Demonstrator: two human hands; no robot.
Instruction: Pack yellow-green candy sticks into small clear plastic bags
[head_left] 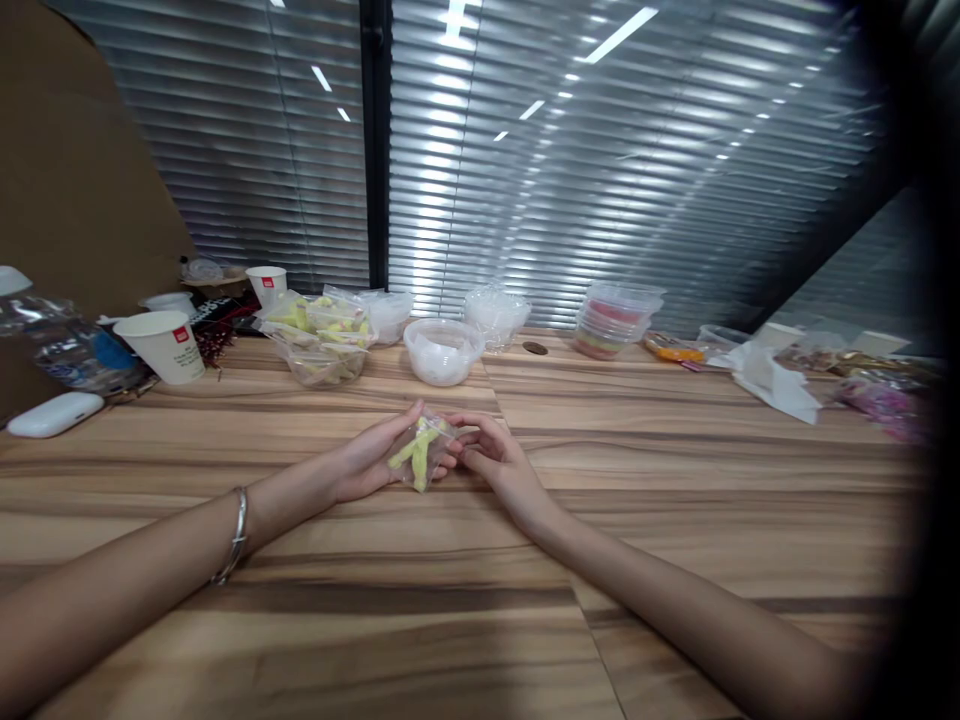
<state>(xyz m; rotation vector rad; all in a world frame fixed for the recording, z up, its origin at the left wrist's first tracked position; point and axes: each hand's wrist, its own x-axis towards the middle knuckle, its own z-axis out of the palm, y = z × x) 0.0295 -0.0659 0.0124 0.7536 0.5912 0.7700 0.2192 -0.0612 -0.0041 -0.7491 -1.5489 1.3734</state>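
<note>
A small clear plastic bag (pixel 420 452) with yellow-green fuzzy strips inside lies across the palm of my left hand (pixel 369 458), whose thumb presses along its top edge. From the other side, my right hand (pixel 499 462) has its fingers bent in a pinch at the bag's right edge; its fingertips partly cover that edge. Beyond my hands stands a clear plastic bowl (pixel 444 352) with something whitish in it. To its left is a clear container (pixel 324 362) heaped with similar bags of yellow-green strips.
Paper cups (pixel 169 348), a plastic bottle (pixel 75 340) and a white case (pixel 56 414) are at the left. Stacked clear tubs (pixel 611 322) stand at the back right, near white tissue (pixel 772 380) and assorted packets. Window blinds (pixel 585 180) rise behind the wooden table (pixel 337 620).
</note>
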